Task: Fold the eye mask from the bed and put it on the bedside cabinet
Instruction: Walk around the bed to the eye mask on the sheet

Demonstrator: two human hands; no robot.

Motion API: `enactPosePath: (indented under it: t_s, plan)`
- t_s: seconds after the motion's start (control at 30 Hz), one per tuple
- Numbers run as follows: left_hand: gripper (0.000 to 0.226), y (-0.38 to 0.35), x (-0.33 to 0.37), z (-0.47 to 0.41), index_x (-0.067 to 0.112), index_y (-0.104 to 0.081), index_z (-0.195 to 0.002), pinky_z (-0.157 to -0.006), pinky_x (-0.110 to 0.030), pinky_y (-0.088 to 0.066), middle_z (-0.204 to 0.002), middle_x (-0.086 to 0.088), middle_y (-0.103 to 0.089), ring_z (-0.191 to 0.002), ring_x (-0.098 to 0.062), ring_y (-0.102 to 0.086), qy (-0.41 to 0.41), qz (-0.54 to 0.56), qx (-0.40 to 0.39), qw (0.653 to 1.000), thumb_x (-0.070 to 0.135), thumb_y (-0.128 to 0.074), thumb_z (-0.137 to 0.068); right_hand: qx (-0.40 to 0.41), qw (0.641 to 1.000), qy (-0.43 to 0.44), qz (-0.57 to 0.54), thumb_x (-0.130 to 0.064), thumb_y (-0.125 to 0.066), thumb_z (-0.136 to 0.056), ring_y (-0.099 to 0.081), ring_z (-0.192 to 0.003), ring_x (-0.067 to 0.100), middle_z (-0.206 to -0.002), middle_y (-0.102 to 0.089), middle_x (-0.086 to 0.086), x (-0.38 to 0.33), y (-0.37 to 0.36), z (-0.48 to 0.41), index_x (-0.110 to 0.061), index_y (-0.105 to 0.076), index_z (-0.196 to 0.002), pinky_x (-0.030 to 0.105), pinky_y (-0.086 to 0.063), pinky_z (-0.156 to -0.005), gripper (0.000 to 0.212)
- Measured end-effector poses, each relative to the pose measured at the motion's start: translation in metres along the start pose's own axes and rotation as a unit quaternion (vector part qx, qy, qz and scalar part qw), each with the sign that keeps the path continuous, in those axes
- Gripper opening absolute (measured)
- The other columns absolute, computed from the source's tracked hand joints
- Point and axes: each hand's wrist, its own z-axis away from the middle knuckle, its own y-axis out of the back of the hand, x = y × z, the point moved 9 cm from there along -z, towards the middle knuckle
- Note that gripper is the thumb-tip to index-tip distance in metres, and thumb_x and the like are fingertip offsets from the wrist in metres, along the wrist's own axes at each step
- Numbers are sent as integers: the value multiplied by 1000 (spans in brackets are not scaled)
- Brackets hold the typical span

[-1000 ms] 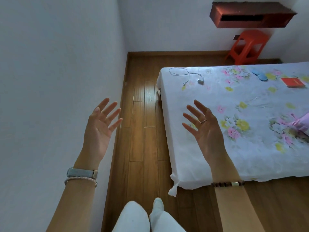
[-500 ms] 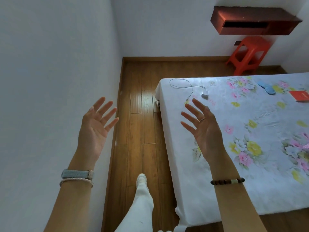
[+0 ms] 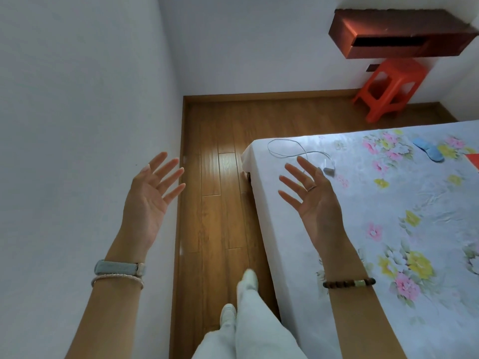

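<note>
A light blue eye mask [image 3: 428,149] lies flat on the floral sheet of the bed [image 3: 388,216], near its far right part. A dark red wall-mounted cabinet [image 3: 399,35] hangs beyond the bed at the top right. My left hand [image 3: 151,200] is raised palm up with fingers spread, over the floor by the wall. My right hand [image 3: 315,200] is raised the same way above the bed's left edge, holding nothing. Both hands are far from the mask.
A white charger with its cable [image 3: 328,168] lies at the bed's far left corner. A red item [image 3: 473,160] shows at the right edge. An orange plastic stool [image 3: 388,92] stands under the cabinet. A narrow wooden floor strip [image 3: 223,203] runs between wall and bed.
I have stepped forward along the strip of floor; the bed, mask and stool now sit lower and further right in view. Both hands stay raised and open.
</note>
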Motion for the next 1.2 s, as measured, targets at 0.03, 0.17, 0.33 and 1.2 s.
enactPosePath:
  t_s: [0.03, 0.17, 0.33, 1.2]
  plan:
    - [53, 0, 0, -13, 16, -41, -148, -108, -47, -43, -147, -8, -53, -130, -25, -56, 0, 1, 1, 1000, 38, -26, -102, -2, 1000, -1, 1, -37, -20, -105, -58, -127, 28, -146, -54, 5, -1, -3, -14, -24, -45, -141, 50, -45, -107, 46]
    - [53, -4, 0, -75, 15, -41, -148, -107, -47, -43, -147, -8, -54, -130, -25, -57, 0, 9, 2, 1000, 39, -28, -102, -4, 1000, 3, 2, -38, -21, -105, -57, -128, 28, -147, -53, 3, -9, -10, -78, -26, -46, -139, 49, -46, -107, 44]
    - [53, -16, 3, -170, 17, -42, -147, -109, -48, -42, -146, -7, -55, -130, -24, -57, -8, 4, 3, 1000, 41, -30, -101, -8, 1000, 16, -8, -39, -22, -104, -58, -128, 26, -146, -54, 2, -22, -9, -170, -27, -48, -137, 47, -46, -107, 44]
    - [51, -70, 37, -624, 19, -50, -141, -109, -49, -41, -143, -7, -58, -130, -25, -57, -12, 32, -24, 999, 44, -31, -101, 81, 996, 39, 12, -40, -30, -104, -64, -121, 23, -137, -63, 0, -93, -36, -583, -26, -54, -136, 49, -50, -103, 42]
